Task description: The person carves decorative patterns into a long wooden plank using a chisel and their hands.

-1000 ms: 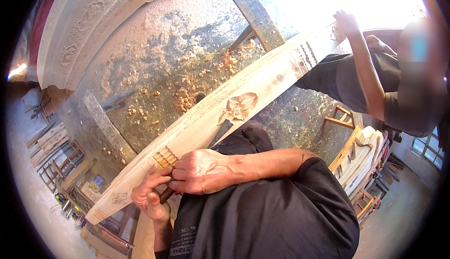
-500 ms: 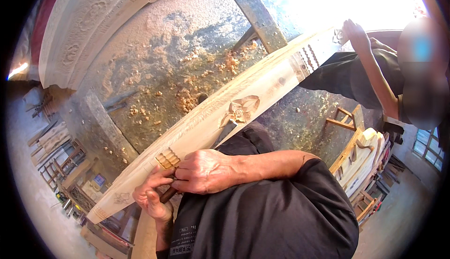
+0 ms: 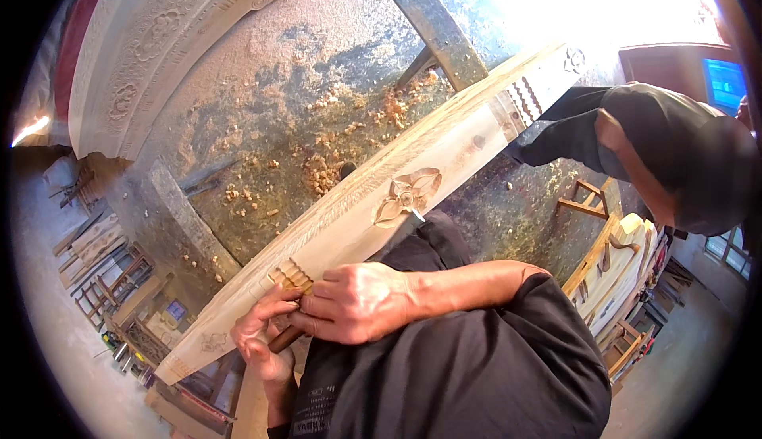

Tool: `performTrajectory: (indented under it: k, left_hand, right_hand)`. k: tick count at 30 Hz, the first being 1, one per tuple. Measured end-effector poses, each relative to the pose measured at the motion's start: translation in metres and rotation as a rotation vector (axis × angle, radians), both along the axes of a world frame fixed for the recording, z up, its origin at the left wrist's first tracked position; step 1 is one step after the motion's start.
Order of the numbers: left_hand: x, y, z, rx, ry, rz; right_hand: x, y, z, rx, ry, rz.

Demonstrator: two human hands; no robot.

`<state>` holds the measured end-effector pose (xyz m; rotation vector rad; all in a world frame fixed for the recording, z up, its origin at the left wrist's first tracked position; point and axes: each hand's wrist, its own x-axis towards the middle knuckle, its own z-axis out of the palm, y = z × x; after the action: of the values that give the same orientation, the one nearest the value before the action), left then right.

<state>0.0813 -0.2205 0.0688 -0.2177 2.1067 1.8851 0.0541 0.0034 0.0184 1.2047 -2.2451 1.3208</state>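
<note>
A long pale wooden beam (image 3: 456, 153) lies diagonally before me, with a carved flower (image 3: 406, 194) midway along its face and a ridged carved band (image 3: 290, 275) closer to my hands. My right hand (image 3: 355, 302) is closed around a chisel beside that band. The chisel's brown wooden handle (image 3: 286, 338) emerges below my fingers; its far end shows only as a bright glint by the flower's lower edge. My left hand (image 3: 266, 328) touches the handle, thumb and fingers curled loosely about it. The middle of the chisel is hard to make out.
Wood shavings (image 3: 321, 173) litter the dusty floor. A worn wooden trestle (image 3: 444, 34) stands behind the beam. A carved curved panel (image 3: 151, 42) fills the upper left. A co-worker in dark clothes (image 3: 675, 133) bends at the right, near a bench with tools (image 3: 611, 264).
The co-worker's hand has left the beam's far end, and that person has bent down to the right. My hands keep their hold; the chisel's far end shows less than before.
</note>
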Motion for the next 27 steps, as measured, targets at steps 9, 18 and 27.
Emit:
performTrajectory:
  k: [9, 18, 27]
  left_hand:
    - [-0.012, -0.011, 0.008, 0.092, -0.013, -0.111]
    - [-0.023, -0.043, -0.002, 0.098, 0.063, -0.164]
    - [-0.025, -0.047, -0.002, 0.013, 0.098, -0.206]
  right_hand:
    - [-0.002, -0.017, 0.000, -0.061, -0.041, -0.036]
    - [-0.004, -0.039, -0.006, -0.060, -0.104, 0.051]
    - [-0.002, -0.046, -0.014, -0.081, -0.132, 0.050]
